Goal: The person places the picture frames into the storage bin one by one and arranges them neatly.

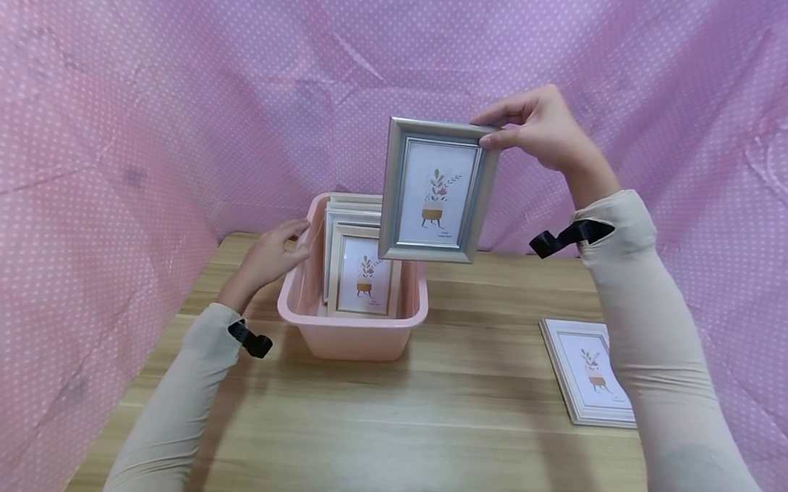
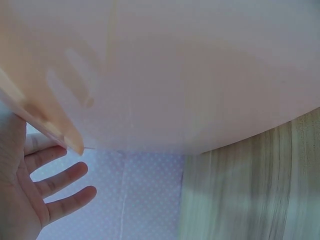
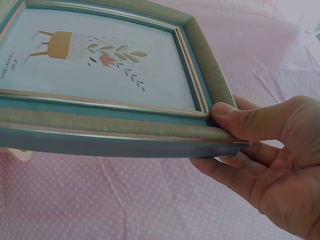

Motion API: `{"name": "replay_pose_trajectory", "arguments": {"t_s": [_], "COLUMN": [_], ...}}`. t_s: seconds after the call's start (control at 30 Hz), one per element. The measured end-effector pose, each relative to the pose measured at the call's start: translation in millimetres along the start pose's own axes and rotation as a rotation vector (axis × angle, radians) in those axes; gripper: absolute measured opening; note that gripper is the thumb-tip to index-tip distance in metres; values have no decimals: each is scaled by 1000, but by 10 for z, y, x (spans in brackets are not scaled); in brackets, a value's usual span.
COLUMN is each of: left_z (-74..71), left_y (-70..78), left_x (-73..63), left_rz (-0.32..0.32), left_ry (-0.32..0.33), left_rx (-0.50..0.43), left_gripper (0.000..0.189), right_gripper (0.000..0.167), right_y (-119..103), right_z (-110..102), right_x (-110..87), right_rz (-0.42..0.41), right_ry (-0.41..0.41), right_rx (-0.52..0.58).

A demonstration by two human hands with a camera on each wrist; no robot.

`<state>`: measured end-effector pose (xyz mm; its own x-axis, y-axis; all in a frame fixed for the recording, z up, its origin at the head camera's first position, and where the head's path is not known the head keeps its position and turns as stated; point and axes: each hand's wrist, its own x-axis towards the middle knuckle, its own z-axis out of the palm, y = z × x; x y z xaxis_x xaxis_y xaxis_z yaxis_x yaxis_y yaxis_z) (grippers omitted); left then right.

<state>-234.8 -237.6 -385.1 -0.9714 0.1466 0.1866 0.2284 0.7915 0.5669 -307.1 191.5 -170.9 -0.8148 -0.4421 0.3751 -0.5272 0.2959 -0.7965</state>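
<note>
Currently, item one: table (image 1: 466, 422), wooden, carrying everything below.

Item two: pink tub (image 1: 352, 331), near the table's middle. It holds upright picture frames (image 1: 361, 266) stacked front to back; at least three show, the front one wood-toned with a plant print. Your left hand (image 1: 273, 256) rests on the tub's left rim, its grip loose with fingers spread. The count behind cannot be told.

Item three: silver frame (image 1: 433, 191), held upright in the air above the tub's right side. Your right hand (image 1: 544, 128) pinches only its top right corner, thumb on the face, fingers behind.

Item four: white frame (image 1: 588, 372), flat on the table, right, partly under your sleeve.

Risks: a one-corner pinch may let the silver frame swing or slip onto the frames below; your right sleeve could drag the white frame.
</note>
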Motion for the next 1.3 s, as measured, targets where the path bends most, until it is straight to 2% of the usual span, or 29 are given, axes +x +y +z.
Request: {"name": "replay_pose_trajectory", "arguments": {"t_s": [0.33,0.6,0.87,1.3], "left_z": [3,5,13,44], "left_y": [15,36,38,23], "left_x": [4,-23,1,23], "left_rz": [-19,-34,-32,-18], "left_ry": [-23,-30,-16,17], "left_rx": [12,4,-3,-12], "left_gripper": [62,62,62,61], "right_gripper": [24,24,24,23], "right_y": [74,159,228,350], "right_z": [179,317,448,657], "right_x": [25,24,29,40], "right_rz": [-50,-54,-75,-99], "right_ry": [46,105,133,151], "right_rx": [45,55,140,89]}}
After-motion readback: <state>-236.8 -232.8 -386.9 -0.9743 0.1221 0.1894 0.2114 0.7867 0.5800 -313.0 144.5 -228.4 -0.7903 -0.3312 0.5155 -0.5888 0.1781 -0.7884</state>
